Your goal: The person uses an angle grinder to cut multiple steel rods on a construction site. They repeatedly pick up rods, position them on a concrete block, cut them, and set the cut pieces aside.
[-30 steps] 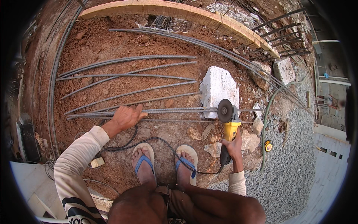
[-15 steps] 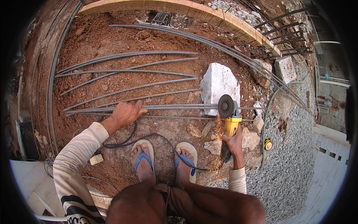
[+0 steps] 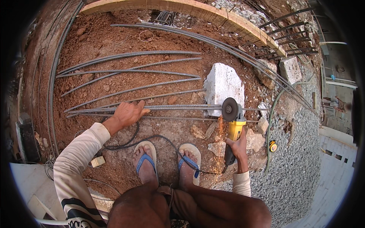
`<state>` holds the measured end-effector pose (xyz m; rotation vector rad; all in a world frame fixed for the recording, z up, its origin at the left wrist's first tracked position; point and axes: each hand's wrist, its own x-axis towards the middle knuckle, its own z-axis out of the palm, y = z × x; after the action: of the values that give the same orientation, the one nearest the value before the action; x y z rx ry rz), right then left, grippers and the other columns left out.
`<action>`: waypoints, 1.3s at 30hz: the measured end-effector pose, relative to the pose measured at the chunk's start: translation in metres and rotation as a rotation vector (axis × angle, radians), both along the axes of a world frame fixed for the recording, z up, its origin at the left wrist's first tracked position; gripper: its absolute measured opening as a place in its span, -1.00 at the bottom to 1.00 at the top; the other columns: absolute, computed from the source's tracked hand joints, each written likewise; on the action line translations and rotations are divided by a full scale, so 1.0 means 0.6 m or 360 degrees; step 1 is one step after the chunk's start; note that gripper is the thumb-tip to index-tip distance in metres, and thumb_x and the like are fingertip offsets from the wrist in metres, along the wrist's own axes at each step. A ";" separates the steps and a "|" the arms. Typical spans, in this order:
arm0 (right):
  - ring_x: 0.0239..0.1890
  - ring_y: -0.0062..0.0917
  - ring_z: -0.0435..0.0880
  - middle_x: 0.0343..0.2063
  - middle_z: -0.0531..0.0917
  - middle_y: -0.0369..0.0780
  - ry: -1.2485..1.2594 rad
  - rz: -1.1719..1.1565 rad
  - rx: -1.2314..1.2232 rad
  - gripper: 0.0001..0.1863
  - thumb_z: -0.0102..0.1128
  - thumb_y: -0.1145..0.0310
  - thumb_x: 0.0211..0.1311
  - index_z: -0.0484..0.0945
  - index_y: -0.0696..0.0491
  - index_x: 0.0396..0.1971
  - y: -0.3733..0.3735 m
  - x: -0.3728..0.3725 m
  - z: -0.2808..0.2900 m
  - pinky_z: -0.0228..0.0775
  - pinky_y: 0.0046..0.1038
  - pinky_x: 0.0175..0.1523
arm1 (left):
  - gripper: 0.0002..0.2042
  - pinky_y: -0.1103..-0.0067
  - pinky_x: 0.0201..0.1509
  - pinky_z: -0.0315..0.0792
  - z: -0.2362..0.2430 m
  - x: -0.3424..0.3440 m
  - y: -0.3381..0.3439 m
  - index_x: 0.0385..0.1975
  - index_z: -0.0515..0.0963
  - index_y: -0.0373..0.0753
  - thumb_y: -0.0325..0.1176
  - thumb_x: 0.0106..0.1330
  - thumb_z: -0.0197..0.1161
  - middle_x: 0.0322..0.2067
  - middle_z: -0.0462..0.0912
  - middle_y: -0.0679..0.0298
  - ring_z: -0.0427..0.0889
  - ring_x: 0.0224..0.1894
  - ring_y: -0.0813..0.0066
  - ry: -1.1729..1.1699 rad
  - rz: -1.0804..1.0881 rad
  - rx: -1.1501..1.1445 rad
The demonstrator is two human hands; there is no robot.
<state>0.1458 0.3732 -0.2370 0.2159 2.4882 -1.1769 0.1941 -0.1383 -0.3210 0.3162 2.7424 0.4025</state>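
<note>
My right hand point(image 3: 238, 146) grips a yellow and black angle grinder point(image 3: 236, 129) by its body. Its dark cutting disc point(image 3: 229, 109) meets the steel rebars point(image 3: 178, 108), and orange sparks point(image 3: 220, 140) stream down from there toward me. The bars run sideways and rest on a white-faced stone block point(image 3: 224, 85). On the left, my left hand point(image 3: 129, 113) is closed over the same bars and holds them down. From the grinder's rear a black cord point(image 3: 167, 139) loops leftward past my sandalled feet.
Several loose rebars point(image 3: 133, 71) lie on the red soil beyond. A long timber beam point(image 3: 182, 5) curves along the back. To the right are gravel point(image 3: 292, 167), a green hose point(image 3: 270, 133), a yellow tape measure point(image 3: 273, 146) and rocks point(image 3: 254, 140). A small wood block point(image 3: 97, 162) lies left of my feet.
Almost nothing has moved. The disc stays against the bars with sparks still falling, their stream slightly shifted. My left hand remains on the bars.
</note>
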 end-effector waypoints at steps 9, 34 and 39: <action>-0.11 -0.44 0.71 -0.13 0.71 -0.21 -0.0008 0.0011 0.0047 -0.23 0.51 0.52 0.00 0.44 0.16 0.31 0.010 0.022 0.000 0.61 -0.34 0.10 | -0.50 0.03 -0.45 0.51 0.000 0.001 0.001 -0.09 0.49 -0.28 0.16 0.70 0.10 -0.53 0.74 -0.05 0.73 -0.54 -0.16 -0.0038 0.0018 0.0009; -0.12 -0.47 0.66 -0.11 0.67 -0.23 0.0083 0.0006 -0.0039 -0.22 0.48 0.56 -0.05 0.47 0.16 0.30 -0.001 -0.012 -0.020 0.59 -0.37 0.05 | -0.48 -0.02 -0.44 0.53 -0.009 0.002 -0.001 -0.05 0.51 -0.27 0.18 0.72 0.05 -0.54 0.74 -0.09 0.75 -0.51 -0.21 0.0001 0.0026 0.0087; -0.11 -0.46 0.65 -0.10 0.66 -0.23 0.0015 -0.0002 -0.0066 -0.20 0.47 0.56 -0.06 0.46 0.15 0.31 -0.002 -0.012 -0.015 0.58 -0.37 0.07 | -0.48 0.01 -0.44 0.53 -0.008 0.000 -0.002 -0.03 0.51 -0.28 0.18 0.72 0.05 -0.52 0.74 -0.08 0.74 -0.50 -0.21 -0.0009 0.0021 0.0039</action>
<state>0.1388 0.3722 -0.2459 0.2008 2.4694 -1.2317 0.1942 -0.1397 -0.3260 0.3028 2.7376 0.4400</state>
